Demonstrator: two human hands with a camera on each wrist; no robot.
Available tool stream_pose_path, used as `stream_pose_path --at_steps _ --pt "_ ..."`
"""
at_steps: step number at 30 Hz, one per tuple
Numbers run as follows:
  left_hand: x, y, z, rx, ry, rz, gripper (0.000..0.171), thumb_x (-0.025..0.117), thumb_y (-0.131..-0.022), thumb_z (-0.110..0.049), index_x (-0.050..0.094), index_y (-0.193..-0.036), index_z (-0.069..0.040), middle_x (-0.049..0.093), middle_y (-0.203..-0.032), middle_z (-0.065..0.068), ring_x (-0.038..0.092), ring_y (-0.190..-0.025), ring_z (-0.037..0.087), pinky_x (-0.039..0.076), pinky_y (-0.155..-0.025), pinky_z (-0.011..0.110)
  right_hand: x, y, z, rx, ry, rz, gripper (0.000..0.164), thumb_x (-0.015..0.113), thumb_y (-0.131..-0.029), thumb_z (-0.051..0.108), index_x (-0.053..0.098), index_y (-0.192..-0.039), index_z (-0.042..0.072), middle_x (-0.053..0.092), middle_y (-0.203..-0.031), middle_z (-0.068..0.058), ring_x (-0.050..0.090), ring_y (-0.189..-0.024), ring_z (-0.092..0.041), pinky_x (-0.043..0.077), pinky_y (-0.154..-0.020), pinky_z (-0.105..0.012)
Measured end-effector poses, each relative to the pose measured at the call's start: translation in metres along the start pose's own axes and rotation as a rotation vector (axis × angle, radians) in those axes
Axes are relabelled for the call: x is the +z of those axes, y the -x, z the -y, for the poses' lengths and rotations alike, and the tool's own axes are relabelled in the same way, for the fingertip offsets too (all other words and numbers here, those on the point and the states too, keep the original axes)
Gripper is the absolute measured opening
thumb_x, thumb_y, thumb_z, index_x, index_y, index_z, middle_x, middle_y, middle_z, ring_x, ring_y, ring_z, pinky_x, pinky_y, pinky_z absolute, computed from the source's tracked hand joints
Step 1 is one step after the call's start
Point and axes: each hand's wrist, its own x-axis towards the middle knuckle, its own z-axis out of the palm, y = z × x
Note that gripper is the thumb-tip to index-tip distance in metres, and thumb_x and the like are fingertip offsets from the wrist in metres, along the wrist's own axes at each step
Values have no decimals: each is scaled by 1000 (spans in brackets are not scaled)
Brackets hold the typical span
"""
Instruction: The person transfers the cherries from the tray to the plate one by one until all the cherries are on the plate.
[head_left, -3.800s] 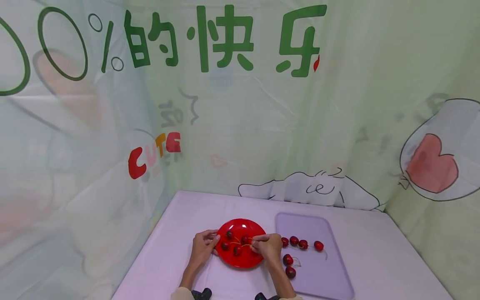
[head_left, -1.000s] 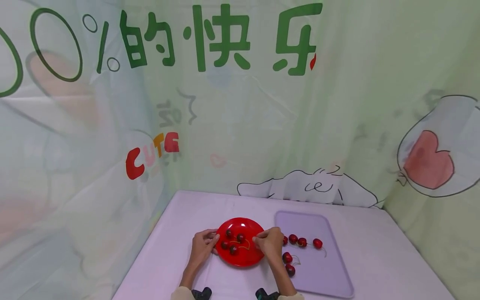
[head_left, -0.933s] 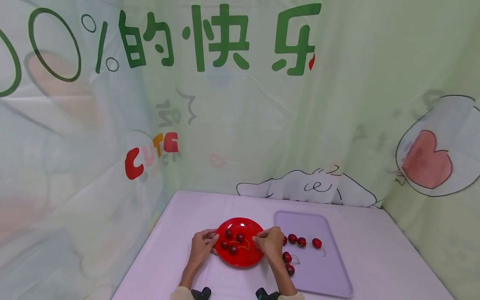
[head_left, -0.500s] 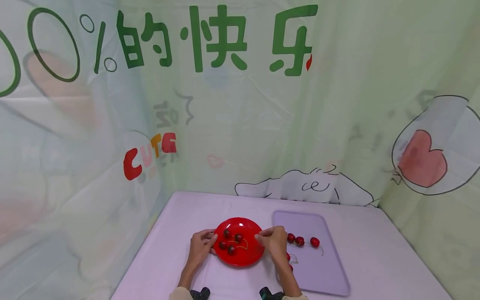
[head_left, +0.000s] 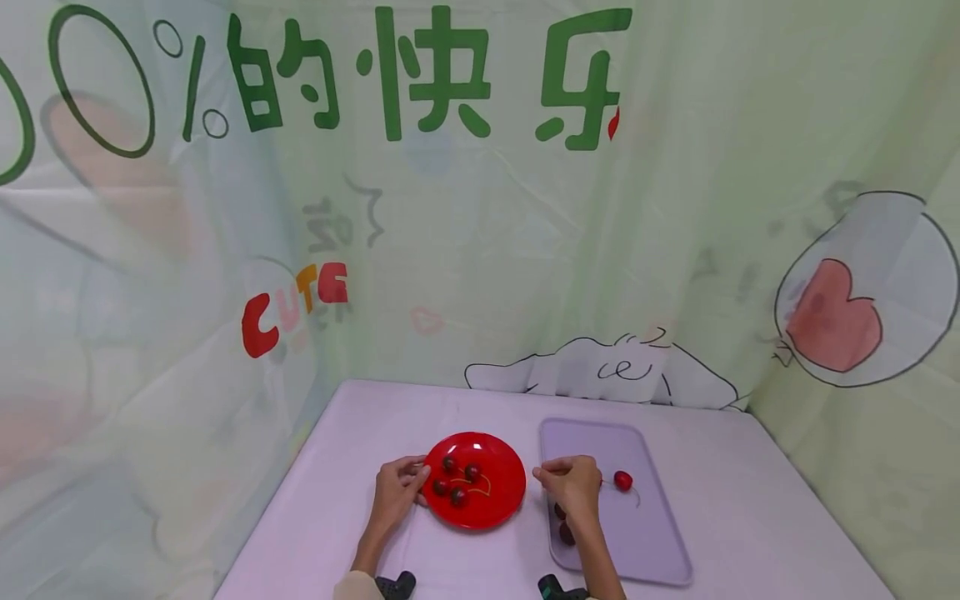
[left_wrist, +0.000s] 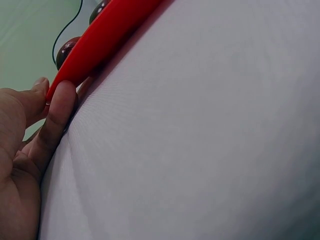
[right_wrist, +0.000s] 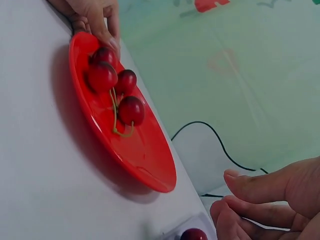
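A red plate (head_left: 487,508) (right_wrist: 145,150) (left_wrist: 100,40) lies on the table and holds several dark cherries (head_left: 457,481) (right_wrist: 112,80) with stems. My left hand (head_left: 396,492) (left_wrist: 20,150) pinches the plate's left rim, thumb on top and a finger beneath. My right hand (head_left: 573,485) (right_wrist: 270,205) hovers over the left part of a lilac tray (head_left: 645,533), its fingers loosely curled and holding nothing. A bright red cherry (head_left: 622,480) lies just right of that hand. Two darker cherries (head_left: 564,523) show partly beside the wrist. Another cherry (right_wrist: 194,234) sits just below the fingertips.
The table (head_left: 750,517) wears a pale lilac cloth. A green printed curtain (head_left: 525,250) closes off the back and both sides. Black wrist-camera mounts (head_left: 397,586) sit at the near edge.
My right hand has left the plate's right rim and moved right over the tray, covering some of its cherries. The left hand still holds the plate's rim.
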Motion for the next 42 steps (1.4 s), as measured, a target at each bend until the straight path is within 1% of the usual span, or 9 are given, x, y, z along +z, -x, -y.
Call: stream_pose_path --at_steps 4,9,16,21,24,30,36,39,42 --pt "0 0 0 17 -8 -4 36 74 -105 -13 71 -138 2 77 -117 25 70 -59 10 62 -62 19 -9 0 -5 -25 1 -17 19 86 -91 6 81 -97 -10 80 -81 -20 70 -67 -15 57 -59 -22" --pt "-1 0 1 -3 -3 -10 35 75 -104 -13 73 -137 -1 78 -118 24 70 -59 10 62 -62 18 -18 0 -12 -23 16 -50 22 85 -93 9 81 -98 -12 79 -77 -17 67 -63 -10 52 -55 -20" --pt "-5 -1 5 18 -5 -5 35 75 -105 -13 72 -136 1 78 -114 24 70 -58 12 63 -63 20 -26 -2 -23 -21 38 -85 21 81 -96 6 79 -100 -14 77 -79 -22 72 -65 -16 49 -55 -20" --pt "-8 -1 5 5 -14 -13 36 75 -105 -16 73 -137 -1 78 -110 21 70 -58 12 63 -64 19 -26 -5 -32 -49 62 -79 17 77 -98 2 78 -100 -14 77 -79 -21 68 -67 -15 48 -55 -22" --pt "-8 -1 5 5 -8 -11 36 75 -105 -17 73 -137 -1 78 -112 22 70 -59 12 63 -64 20 -29 -5 -35 -59 94 -84 14 76 -97 1 79 -99 -12 77 -79 -19 65 -68 -14 48 -57 -23" --pt "-7 -1 5 8 -6 -16 35 75 -105 -16 73 -137 -1 78 -117 23 70 -61 12 63 -63 20 -37 -4 -41 -105 178 -111 10 82 -89 0 81 -93 -9 78 -79 -19 68 -72 -19 51 -64 -29" --pt "-5 0 5 7 -6 -3 36 75 -105 -16 73 -137 0 78 -117 23 70 -60 12 63 -63 20 -44 -4 -56 -72 200 -112 11 87 -83 -1 83 -93 -6 78 -78 -15 68 -75 -21 49 -68 -34" --pt "-4 0 4 9 -1 3 36 75 -105 -16 72 -137 0 78 -115 23 70 -58 13 63 -62 20 -46 -6 -65 -75 221 -104 11 88 -81 -2 84 -91 -5 79 -78 -16 72 -77 -28 53 -72 -42" --pt "-2 0 4 15 -3 7 35 75 -105 -16 73 -136 0 78 -111 22 69 -57 12 63 -62 20 -47 -8 -73 -60 252 -88 11 90 -79 -2 84 -88 -4 81 -81 -17 75 -86 -40 57 -81 -53"
